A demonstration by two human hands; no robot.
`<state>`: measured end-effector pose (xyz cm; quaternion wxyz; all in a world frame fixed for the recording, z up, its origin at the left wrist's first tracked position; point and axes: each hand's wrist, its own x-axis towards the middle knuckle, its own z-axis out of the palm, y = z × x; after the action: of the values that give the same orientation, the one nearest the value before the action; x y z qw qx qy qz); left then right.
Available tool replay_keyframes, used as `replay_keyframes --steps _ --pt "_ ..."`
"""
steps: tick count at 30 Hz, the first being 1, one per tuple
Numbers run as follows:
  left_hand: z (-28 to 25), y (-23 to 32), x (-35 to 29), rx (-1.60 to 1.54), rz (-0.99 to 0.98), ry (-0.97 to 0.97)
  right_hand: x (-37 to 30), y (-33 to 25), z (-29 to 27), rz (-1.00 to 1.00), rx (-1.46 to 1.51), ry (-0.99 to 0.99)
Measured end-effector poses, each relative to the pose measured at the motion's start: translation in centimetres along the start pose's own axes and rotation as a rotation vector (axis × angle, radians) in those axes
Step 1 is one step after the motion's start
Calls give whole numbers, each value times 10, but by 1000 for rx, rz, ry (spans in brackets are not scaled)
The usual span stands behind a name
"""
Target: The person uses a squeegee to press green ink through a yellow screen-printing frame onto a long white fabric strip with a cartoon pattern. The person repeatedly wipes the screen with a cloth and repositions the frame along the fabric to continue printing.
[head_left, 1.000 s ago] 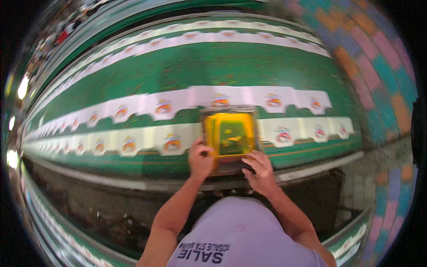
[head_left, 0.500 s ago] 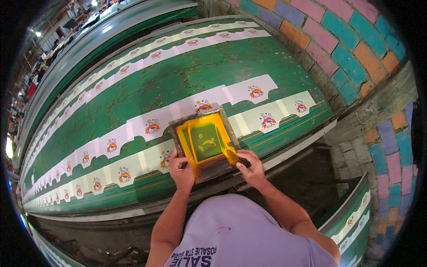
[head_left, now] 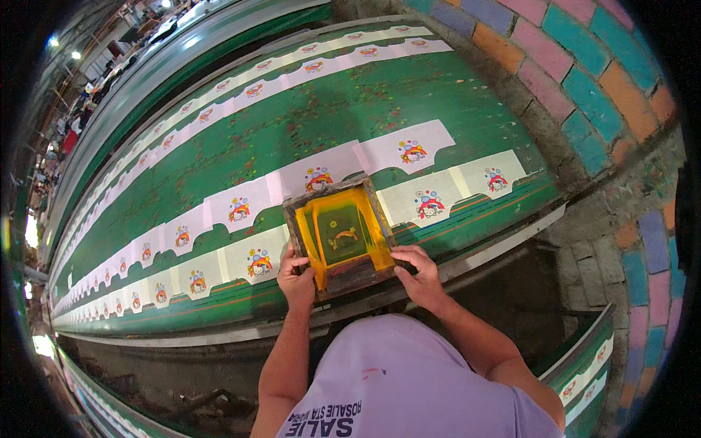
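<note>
Between my hands is a wooden-framed printing screen point(head_left: 343, 232) with yellow ink smeared around its mesh window. It covers part of the nearest row of white fabric pieces on the green table. My left hand point(head_left: 297, 279) grips the frame's near left corner, thumb on top. My right hand point(head_left: 419, 277) holds its near right corner, fingers round the edge. Just left of the frame is a printed white fabric piece point(head_left: 258, 263) with a colourful cartoon design; another printed piece point(head_left: 429, 205) lies to its right. Whatever lies directly under the screen is mostly hidden.
The long green table point(head_left: 292, 139) carries several rows of printed white pieces running to the far left. A second long table point(head_left: 212, 44) stands behind it. Painted brick paving point(head_left: 555, 62) lies to the right. Another green table point(head_left: 584, 394) with printed pieces is at the lower right.
The view has shifted slightly, with the table's prints now a little to the left relative to the screen. Both hands keep their hold on the frame.
</note>
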<state>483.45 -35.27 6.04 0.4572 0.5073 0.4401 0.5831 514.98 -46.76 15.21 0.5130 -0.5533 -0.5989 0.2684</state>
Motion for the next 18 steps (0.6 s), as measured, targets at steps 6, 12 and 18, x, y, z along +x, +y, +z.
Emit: replay_keyframes --steps 6,12,18 --pt "-6 -2 1 -78 7 -36 3 -20 6 -127 -84 -15" --pt "-4 2 3 -143 -21 -44 5 -46 15 -272 -190 -179" --pt "-7 -2 1 -25 -80 -17 11 -55 36 -360 -520 -333"
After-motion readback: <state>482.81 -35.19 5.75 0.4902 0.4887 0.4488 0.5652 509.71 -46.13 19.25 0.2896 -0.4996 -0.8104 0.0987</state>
